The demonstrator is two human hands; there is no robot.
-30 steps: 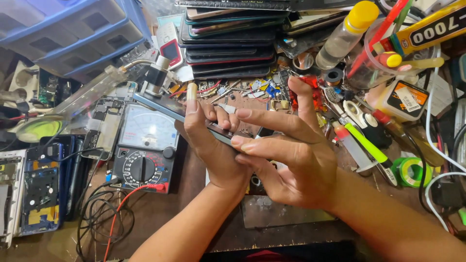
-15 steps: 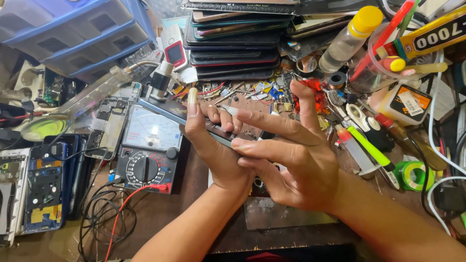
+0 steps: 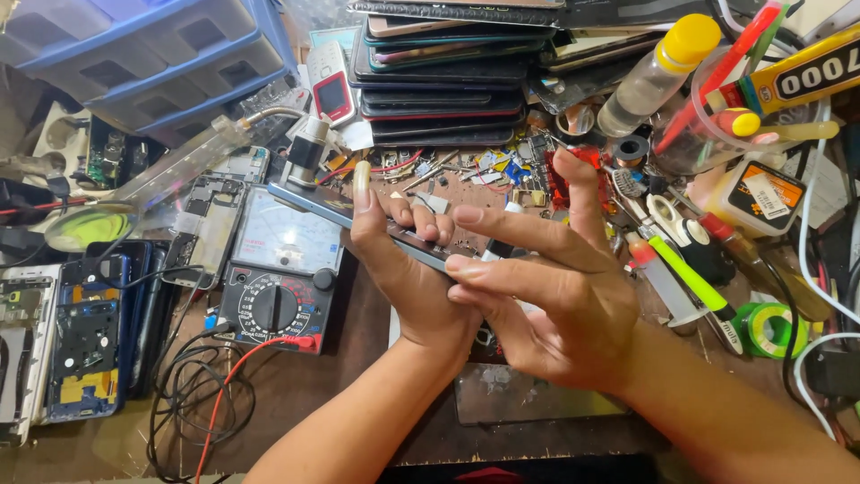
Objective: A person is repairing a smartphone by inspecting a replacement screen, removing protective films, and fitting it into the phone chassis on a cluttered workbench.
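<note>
The wooden workbench (image 3: 296,394) fills the frame and is crowded with repair parts. In the upper left stands a blue plastic drawer cabinet (image 3: 134,54), and in the upper middle lies a stack of phones (image 3: 448,81). Left of centre sits an analog multimeter (image 3: 278,278) with a red lead and black leads, and at the left edge lies an opened phone body (image 3: 81,350).

In the centre, the left hand (image 3: 408,278) is clamped on a slim phone (image 3: 358,220), which is held on its edge and slants toward the upper left, above the bench. The right hand (image 3: 555,305) is close against the left one; its fingertips press on the lower end of the phone, with the other fingers spread.

Compared with one second ago, the grip and the tilt of the phone are nearly the same. I judge the hands are keeping a steady pressing work along the edge.
</note>
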